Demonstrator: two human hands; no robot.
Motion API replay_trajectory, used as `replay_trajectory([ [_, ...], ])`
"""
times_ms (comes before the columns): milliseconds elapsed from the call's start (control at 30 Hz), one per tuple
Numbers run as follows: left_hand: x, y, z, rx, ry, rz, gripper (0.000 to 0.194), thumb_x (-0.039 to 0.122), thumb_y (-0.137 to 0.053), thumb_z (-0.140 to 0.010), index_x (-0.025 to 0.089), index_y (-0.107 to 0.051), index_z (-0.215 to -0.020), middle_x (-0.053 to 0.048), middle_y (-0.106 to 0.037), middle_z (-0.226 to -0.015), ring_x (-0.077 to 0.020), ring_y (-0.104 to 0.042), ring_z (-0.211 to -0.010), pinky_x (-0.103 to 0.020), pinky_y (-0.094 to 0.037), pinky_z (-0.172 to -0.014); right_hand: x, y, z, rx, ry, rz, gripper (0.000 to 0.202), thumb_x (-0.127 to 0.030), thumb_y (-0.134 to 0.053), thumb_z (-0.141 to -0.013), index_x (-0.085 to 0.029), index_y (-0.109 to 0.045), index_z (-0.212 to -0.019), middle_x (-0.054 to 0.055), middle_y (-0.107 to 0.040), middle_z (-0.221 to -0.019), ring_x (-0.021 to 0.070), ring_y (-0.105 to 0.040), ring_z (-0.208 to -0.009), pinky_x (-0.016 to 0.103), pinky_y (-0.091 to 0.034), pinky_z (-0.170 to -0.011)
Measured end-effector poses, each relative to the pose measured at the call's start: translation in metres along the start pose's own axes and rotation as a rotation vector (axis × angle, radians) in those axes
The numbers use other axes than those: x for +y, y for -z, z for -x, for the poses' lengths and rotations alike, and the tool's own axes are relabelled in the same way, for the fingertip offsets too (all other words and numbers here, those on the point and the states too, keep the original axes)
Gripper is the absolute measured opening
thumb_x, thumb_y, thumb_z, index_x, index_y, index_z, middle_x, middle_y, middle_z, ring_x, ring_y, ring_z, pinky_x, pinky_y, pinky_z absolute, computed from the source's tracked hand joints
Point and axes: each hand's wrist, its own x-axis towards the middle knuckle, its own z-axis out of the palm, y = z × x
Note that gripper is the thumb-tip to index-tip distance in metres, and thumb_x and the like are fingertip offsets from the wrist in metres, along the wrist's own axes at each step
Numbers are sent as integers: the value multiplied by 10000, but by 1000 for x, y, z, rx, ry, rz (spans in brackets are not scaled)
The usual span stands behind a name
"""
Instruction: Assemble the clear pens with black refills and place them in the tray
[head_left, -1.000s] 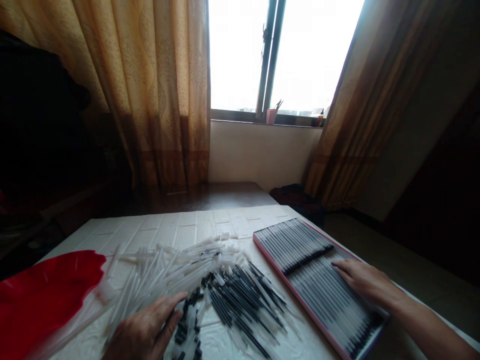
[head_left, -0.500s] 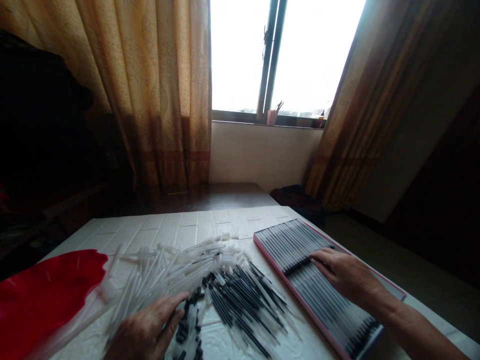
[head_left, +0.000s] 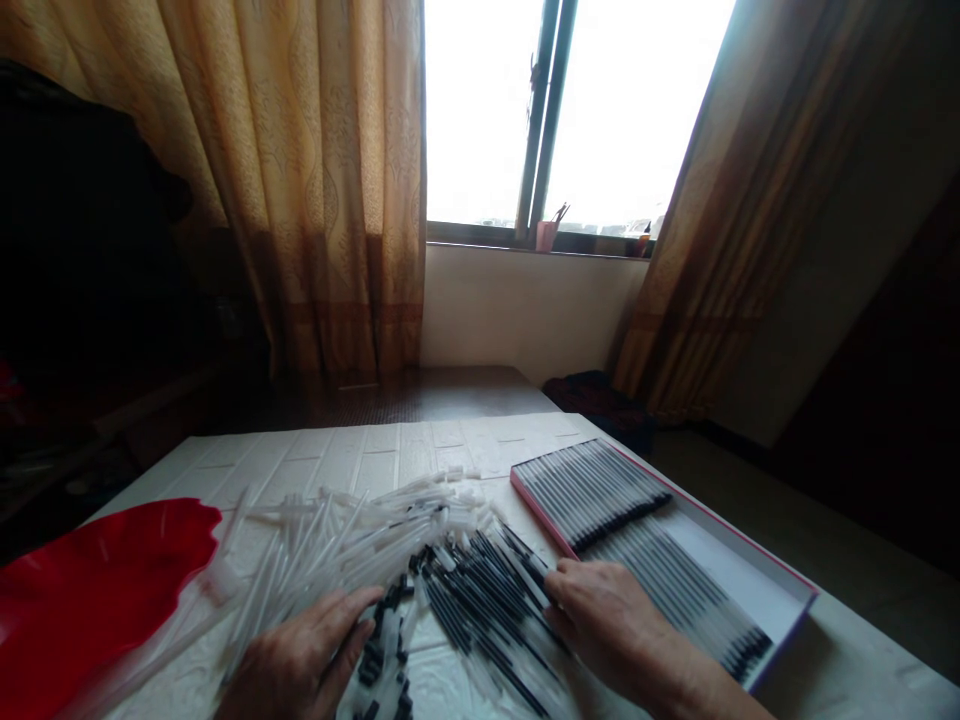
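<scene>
The slim sticks (head_left: 484, 592) are black, the box (head_left: 750, 572) pink-edged, the tabletop (head_left: 442, 438) white and brick-patterned.

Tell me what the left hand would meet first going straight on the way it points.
The left hand would likely meet the black pieces just ahead first; whether it already touches them is unclear from this view.

Right hand (head_left: 604, 610) at the dark rods (head_left: 480, 600), near the pink-edged box (head_left: 739, 565); left hand (head_left: 296, 655) beside small black pieces (head_left: 373, 655) on the white desk (head_left: 360, 447)
</scene>
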Motion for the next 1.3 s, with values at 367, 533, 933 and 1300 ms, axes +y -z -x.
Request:
replay_trajectory([
  [367, 2, 2, -2, 19, -75, -85, 374, 438, -364, -1075, 255, -688, -1103, 32, -838, -946, -127, -807, -804, -111, -605, -694, -9, -1, -7, -11, -84, 43, 207, -60, -583, -831, -135, -775, -855, 162, -798, -882, 295, -759, -820, 279, -503, -674],
  [533, 3, 2, -5, 32, -79, -80, 377, 440, -361, -1076, 249, -684, -1108, 31, -838, -941, -124, -807, -794, -114, -605, -700, -12, -2, -8, -12, -114, 37, 262, -10, -554, -815, -137, -781, -849, 149, -800, -862, 265, -757, -804, 254, -469, -639],
  [933, -1, -1, 1, 114, -122, -144, 356, 414, -385, -1072, 240, -692, -1117, 1, -815, -919, -130, -794, -779, -139, -603, -695, -6, 24, -1, 72, -214, 2, 213, -114, -518, -913, -154, -723, -878, 134, -785, -833, 260, -740, -761, 304, -292, -566],
  [1300, 24, -1, -2, 106, -239, -182, 279, 312, -470, -1047, 291, -657, -1253, -46, -719, -1245, -228, -646, -1196, -365, -448, -1070, -59, 39, 3, 20, 249, -226, 39, -161, -647, -817, -182, -643, -785, 30, -783, -815, 173, -712, -695, 258, -296, -548],
])
